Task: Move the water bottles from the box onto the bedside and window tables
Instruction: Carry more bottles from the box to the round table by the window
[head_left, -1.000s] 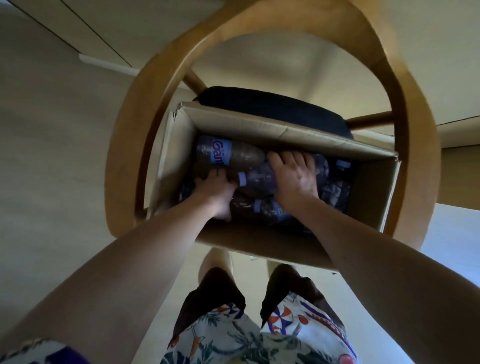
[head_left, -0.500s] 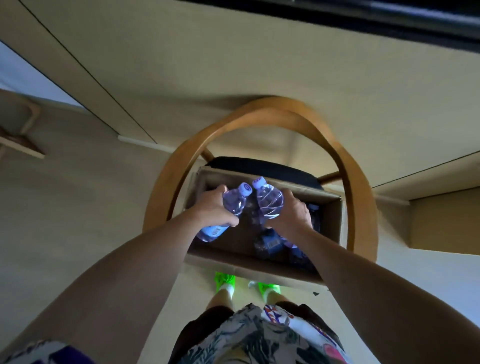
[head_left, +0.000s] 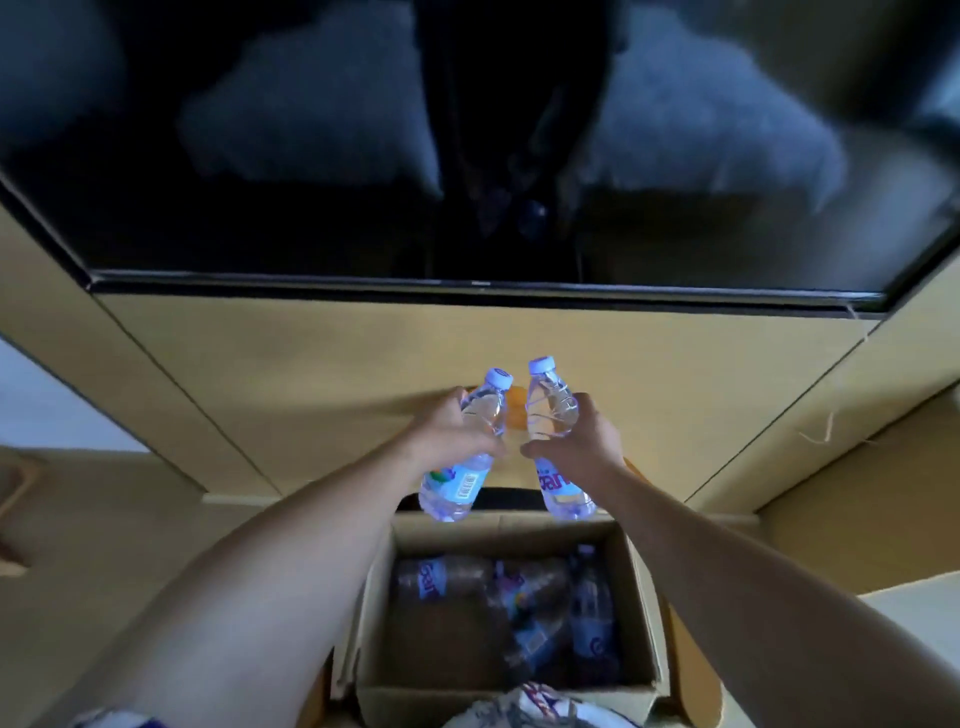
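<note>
The left hand (head_left: 451, 434) is raised above the cardboard box (head_left: 511, 696), its fingers (head_left: 457, 397) curled round the middle of a clear water bottle (head_left: 465, 457). This left bottle tilts with its pale blue cap up and toward the right, and its labelled lower half hangs below the fingers, over the far edge of the box. Just to the right, the right hand (head_left: 584, 441) grips a second water bottle (head_left: 553, 426) round its waist, thumb on the near side, fingers wrapped behind. That bottle leans slightly the other way, so the two caps stand close together above the fingers without touching. Its base, with part of a blue label, points down at the far right corner of the box.

Below both hands the box stands open, flaps up. Inside it, more water bottles (head_left: 447, 577) lie on their sides in shadow toward the left and middle, and one (head_left: 592, 608) lies lengthwise along the right wall. Their exact count is hard to tell in the dark. Beyond the fingers, a large black screen (head_left: 363, 156) fills the wall above a tan panel (head_left: 311, 353).
</note>
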